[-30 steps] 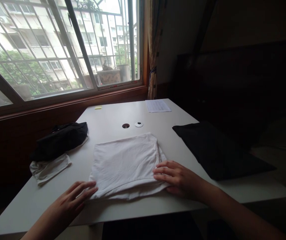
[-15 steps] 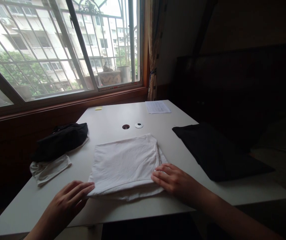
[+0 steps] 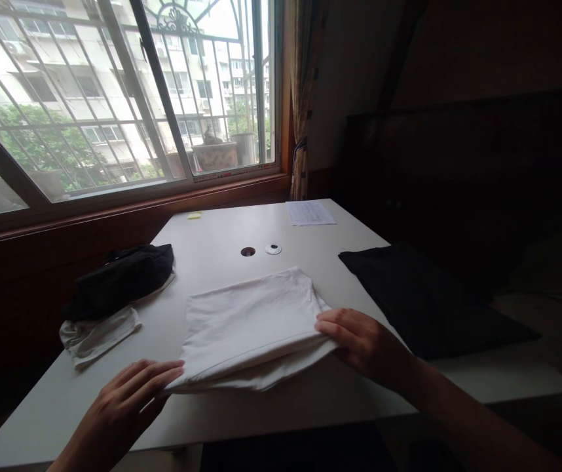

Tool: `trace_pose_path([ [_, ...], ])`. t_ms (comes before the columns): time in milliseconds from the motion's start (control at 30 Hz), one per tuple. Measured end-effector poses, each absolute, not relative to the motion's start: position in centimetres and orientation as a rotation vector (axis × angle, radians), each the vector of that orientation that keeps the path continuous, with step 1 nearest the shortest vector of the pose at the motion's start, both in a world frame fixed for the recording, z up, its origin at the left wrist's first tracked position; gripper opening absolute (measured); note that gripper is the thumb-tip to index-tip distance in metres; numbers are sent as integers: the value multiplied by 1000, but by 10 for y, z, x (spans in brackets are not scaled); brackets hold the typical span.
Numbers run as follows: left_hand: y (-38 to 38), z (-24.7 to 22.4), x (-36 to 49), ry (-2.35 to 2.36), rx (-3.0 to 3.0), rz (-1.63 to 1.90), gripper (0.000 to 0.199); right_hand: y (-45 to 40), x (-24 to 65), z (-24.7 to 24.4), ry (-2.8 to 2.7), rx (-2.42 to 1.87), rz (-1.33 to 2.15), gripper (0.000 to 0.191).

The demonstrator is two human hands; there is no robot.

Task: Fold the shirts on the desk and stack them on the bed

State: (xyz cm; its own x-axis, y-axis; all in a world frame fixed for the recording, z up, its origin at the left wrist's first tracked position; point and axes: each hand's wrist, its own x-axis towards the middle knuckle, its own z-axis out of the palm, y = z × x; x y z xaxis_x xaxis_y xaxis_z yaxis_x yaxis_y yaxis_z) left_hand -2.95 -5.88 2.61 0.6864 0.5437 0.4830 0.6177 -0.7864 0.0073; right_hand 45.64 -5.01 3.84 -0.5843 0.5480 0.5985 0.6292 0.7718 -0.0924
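Note:
A white folded garment, its exact kind unclear, lies on the white table in front of me. My left hand pinches its near left corner, fingers on top and the thumb mostly hidden beneath. At the right edge, my right hand is closed on the cloth, fingers above and thumb under. That right side is lifted a little off the table, and the loose layers along the near edge sag between both hands.
A crumpled black garment rests over light cloth at the left. A folded black garment lies along the right edge. Farther back are papers, a round hole, its cover and yellow notes.
My right hand has moved slightly right and up, lifting the right edge of the white garment. My left hand has stayed at the near left corner.

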Motion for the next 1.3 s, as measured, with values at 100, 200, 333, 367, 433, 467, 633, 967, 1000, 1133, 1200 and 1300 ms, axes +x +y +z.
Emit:
trace_pose_path([
  [100, -60, 46, -23, -1001, -2761, -871, 39, -49, 464, 60, -2247, -909, -64, 36],
  [200, -64, 73, -15, -1125, -2743, -1072, 30, -51, 470, 90, -2123, -996, 10, 28],
  [333, -64, 112, 1, -1433, -2593, -1539, 20, -49, 475, 137, -1849, -1186, 92, 25],
  [367, -60, 120, 7, -1531, -2540, -1680, 21, -44, 475, 147, -1775, -1216, 154, 28],
  [433, -45, 131, 21, -1703, -2474, -1917, 23, -27, 476, 163, -1671, -1217, 332, 36],
  [467, -33, 132, 27, -1742, -2483, -2020, 26, -14, 476, 167, -1650, -1197, 433, 40],
  [633, 42, 94, 46, -2042, -2701, -2196, 43, 74, 474, 138, -1778, -1311, 818, 44],
  [967, 115, 19, 47, -1994, -2599, -1483, 33, 129, 439, 19, -1995, -1467, 145, 44],
  [1000, 114, 19, 55, -1868, -2674, -1386, 32, 125, 431, 13, -2081, -1389, 127, 45],
  [1133, 107, 9, 104, -1324, -2938, -740, 41, 110, 397, -12, -2417, -1165, 273, 51],
  [1200, 105, 0, 124, -1285, -2938, -505, 45, 109, 389, -20, -2498, -1150, 338, 53],
  [1300, 110, -10, 137, -1402, -2870, -380, 49, 116, 401, -25, -2497, -1278, 321, 54],
])
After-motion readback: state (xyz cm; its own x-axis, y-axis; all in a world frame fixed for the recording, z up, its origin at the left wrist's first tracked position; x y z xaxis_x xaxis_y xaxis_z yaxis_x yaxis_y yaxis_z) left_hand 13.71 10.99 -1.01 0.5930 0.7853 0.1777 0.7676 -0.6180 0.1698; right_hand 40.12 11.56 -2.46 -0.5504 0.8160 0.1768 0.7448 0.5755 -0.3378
